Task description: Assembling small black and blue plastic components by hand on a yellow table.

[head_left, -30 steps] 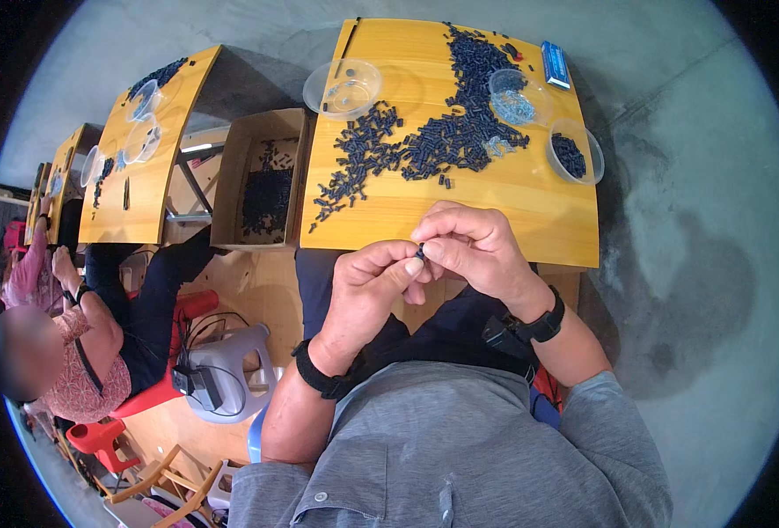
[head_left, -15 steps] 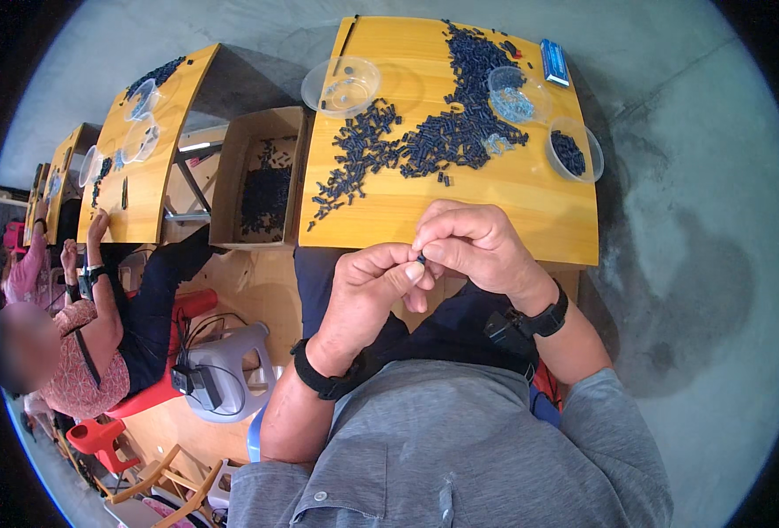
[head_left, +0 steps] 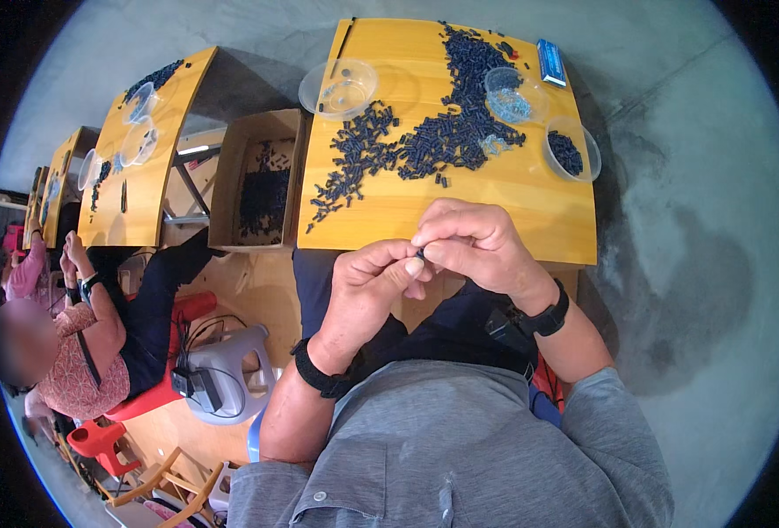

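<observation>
My left hand (head_left: 370, 286) pinches a small black cylindrical piece (head_left: 420, 254) between thumb and forefinger, over my lap just off the table's near edge. At the same spot the thumb and forefinger of my right hand (head_left: 473, 244) close on the piece's upper end; whether they hold a second tiny part there is hidden. Beyond my hands, a spread heap of short black cylindrical pieces (head_left: 446, 141) covers much of the yellow wooden table (head_left: 512, 207). Small clear bits (head_left: 495, 144) lie at the heap's right edge.
Clear plastic bowls stand about the heap: one (head_left: 338, 91) at left, one with clear bits (head_left: 510, 106), one with black pieces (head_left: 567, 154). A blue box (head_left: 551, 63) lies far right. Left of the table sits a cardboard box (head_left: 257, 180); a co-worker (head_left: 86, 352) sits beyond.
My hands stay nearly in place, fingers shifting slightly around the small black piece. At the left, the co-worker's hands have come together.
</observation>
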### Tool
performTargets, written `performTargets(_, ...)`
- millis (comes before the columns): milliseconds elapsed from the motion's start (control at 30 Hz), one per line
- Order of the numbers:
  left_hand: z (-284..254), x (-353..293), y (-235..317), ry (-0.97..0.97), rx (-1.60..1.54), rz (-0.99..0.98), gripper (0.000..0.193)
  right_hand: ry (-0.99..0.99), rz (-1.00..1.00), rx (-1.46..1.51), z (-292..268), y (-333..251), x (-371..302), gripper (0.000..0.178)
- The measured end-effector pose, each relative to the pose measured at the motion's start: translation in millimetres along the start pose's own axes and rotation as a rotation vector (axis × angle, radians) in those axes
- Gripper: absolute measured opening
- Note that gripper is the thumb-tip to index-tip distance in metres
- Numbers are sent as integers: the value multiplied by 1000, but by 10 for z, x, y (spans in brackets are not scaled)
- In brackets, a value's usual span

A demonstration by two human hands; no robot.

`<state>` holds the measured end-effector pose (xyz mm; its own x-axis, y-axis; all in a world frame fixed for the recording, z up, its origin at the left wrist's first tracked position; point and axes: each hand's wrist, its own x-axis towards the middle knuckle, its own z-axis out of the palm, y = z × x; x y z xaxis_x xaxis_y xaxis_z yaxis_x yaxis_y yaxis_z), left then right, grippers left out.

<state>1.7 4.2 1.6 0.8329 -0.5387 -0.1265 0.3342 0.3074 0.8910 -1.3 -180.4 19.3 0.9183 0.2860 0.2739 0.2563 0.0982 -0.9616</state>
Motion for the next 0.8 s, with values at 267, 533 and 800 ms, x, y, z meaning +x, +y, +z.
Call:
performTargets(267, -6, 68, -42, 26, 54, 258, 14, 134, 407, 294, 38, 25, -103, 39)
performTargets(533, 3, 46, -21, -15, 44, 154, 14, 40, 626, 594, 151, 113, -114, 64)
performTargets(800, -2, 55, -51, -55, -7, 155, 15, -65, 664, 603, 164, 147, -140, 65)
